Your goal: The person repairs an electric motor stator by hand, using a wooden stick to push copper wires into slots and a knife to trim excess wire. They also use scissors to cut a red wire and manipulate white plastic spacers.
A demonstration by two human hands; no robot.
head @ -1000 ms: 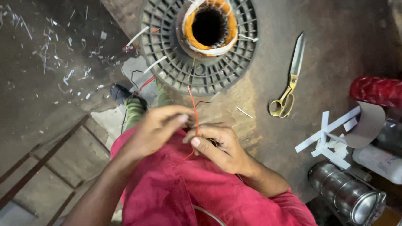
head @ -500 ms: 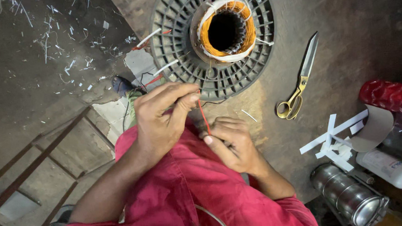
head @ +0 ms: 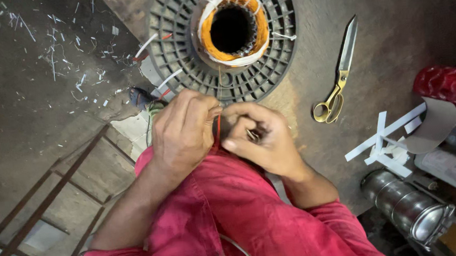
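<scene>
Left hand: the left hand (head: 183, 130) is closed, fingertips pinched on a thin red wire (head: 218, 129) just above the lap.
Right hand: the right hand (head: 263, 139) is curled tight against the left, thumb pressing on the same wire; a small metal bit shows between its fingers, too small to make out.
Wire: thin, red, running up from between the hands toward the motor coil (head: 232, 27); it looks slim and easily kinked.
Motor coil: an orange copper winding with white binding, set in a round grey slotted frame (head: 181, 52) at the far edge of the floor patch, just beyond the hands.
Doing it well: as a judgement, keep both pinches close together, the wire taut but not yanked, and bend it gently so the strand does not snap.
Nearby: scissors (head: 337, 79) with yellow handles lie to the right of the frame; white paper strips (head: 384, 139) and a metal can (head: 409, 206) sit at the right edge.
</scene>
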